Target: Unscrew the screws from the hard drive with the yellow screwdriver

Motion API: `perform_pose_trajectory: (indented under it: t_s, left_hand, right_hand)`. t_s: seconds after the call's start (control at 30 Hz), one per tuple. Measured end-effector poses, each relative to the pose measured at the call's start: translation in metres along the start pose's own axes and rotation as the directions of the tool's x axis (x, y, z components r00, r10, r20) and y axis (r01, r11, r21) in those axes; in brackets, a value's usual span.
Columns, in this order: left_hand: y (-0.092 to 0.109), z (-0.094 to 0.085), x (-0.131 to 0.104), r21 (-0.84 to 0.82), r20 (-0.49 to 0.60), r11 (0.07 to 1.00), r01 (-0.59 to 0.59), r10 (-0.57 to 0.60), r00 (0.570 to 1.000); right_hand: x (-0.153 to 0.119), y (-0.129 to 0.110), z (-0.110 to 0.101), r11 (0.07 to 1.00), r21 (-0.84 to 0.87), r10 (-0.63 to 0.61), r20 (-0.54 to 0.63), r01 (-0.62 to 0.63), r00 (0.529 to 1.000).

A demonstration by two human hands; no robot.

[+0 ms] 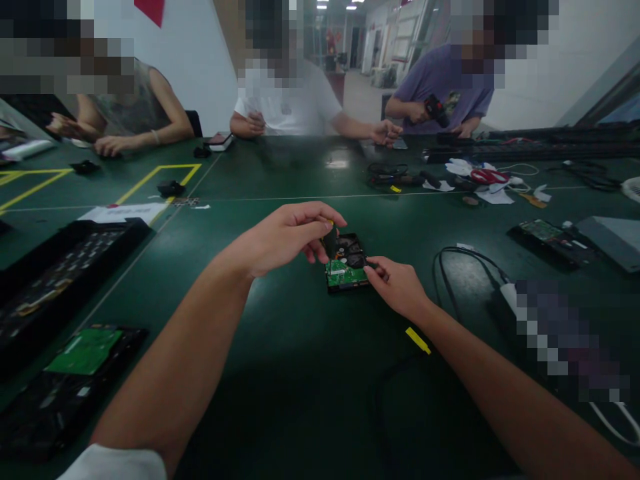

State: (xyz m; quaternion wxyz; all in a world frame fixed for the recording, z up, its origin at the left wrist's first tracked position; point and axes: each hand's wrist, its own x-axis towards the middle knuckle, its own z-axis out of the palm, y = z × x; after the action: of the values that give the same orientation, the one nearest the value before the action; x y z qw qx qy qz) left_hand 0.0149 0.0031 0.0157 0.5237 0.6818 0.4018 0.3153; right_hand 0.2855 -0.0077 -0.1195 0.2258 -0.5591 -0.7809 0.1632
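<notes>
A hard drive with a green circuit board [345,272] lies on the dark green table, board side up. My left hand [305,233] is closed round a small screwdriver [330,241] with a dark handle and a yellow top. The screwdriver stands upright over the drive's left part; whether its tip sits in a screw is too small to tell. My right hand [393,280] grips the drive's right edge between thumb and fingers.
At the left lie a black tray [75,267] and another drive [85,350]. A black cable [440,267], a yellow tag [418,340] and a further drive [545,237] are at the right. Three people sit across the table; one holds a power drill [437,111].
</notes>
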Motion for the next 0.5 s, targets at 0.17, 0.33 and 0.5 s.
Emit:
perform_pose_trajectory:
  t_s: [0.17, 0.33, 0.5]
  left_hand:
    - [-0.0023, 0.0001, 0.0011, -0.059, 0.010, 0.998, -0.010, 0.011, 1.000]
    - [-0.0031, -0.0004, 0.0014, 0.023, 0.065, 0.998, -0.051, 0.050, 0.997]
    - [-0.0017, -0.0026, -0.0006, 0.077, 0.121, 0.995, -0.063, 0.053, 0.991]
  right_hand:
    - [-0.0011, -0.0012, 0.0031, 1.000, 0.014, 0.014, -0.004, -0.014, 1.000]
    - [-0.0019, 0.0001, 0.0050, 0.999, 0.038, -0.004, -0.011, 0.004, 1.000]
    - [-0.0023, 0.0031, 0.0051, 0.997, 0.073, -0.013, -0.001, 0.013, 1.000]
